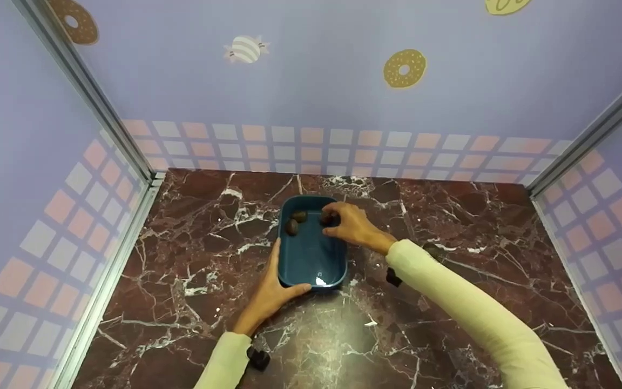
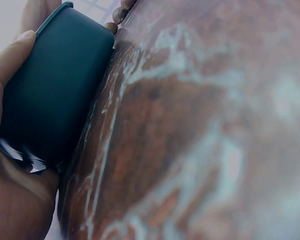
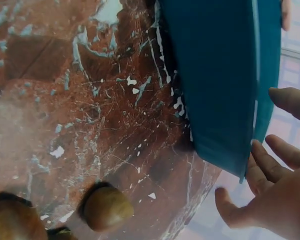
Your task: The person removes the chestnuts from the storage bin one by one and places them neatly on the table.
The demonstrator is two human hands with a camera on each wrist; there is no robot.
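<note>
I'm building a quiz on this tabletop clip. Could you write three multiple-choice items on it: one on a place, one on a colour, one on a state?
1. Where does the left hand rest?
A. on the near left corner of the tray
B. flat on the wall
C. inside the tray

2. What colour is the rounded rectangular plastic tray?
A. yellow
B. dark teal blue
C. white

3. What is the right hand doing?
A. lying flat on the marble
B. gripping the tray's near rim
C. pinching a small brown rounded piece over the tray's far end

Answers:
1 A, its fingers wrap the tray's near corner on the red-brown marble tabletop.
2 B, the head view shows teal blue.
3 C, its fingertips close round a piece beside two other brown pieces lying in the tray.
</note>
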